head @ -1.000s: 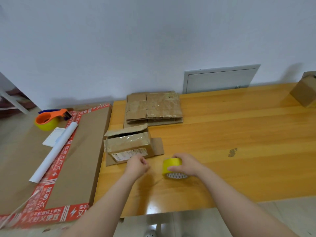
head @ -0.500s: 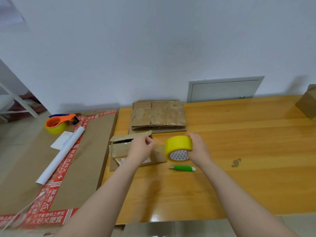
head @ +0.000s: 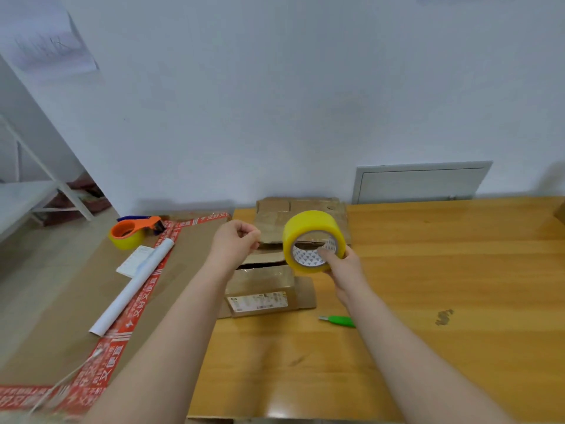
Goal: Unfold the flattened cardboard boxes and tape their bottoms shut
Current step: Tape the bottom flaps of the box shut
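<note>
1. Your right hand [head: 347, 269] grips the yellow tape roll [head: 308, 223] — fingers [head: 326, 254] hooked into its core, the roll held up off the tabletop [head: 428, 270].
2. Your left hand [head: 234, 246] is just beside the roll, fingers [head: 246, 235] curled, thumb and forefinger tips together; you cannot tell whether they pinch a tape end.
3. The unfolded box [head: 261, 284] stands on the tabletop under both hands — the flattened boxes [head: 318, 205] lie stacked behind it.
4. A green cutter [head: 337, 320] lies by your right forearm.

plain packing room: wooden table [head: 443, 270], flattened cardboard boxes [head: 272, 209], tape dispenser [head: 134, 229]
</note>
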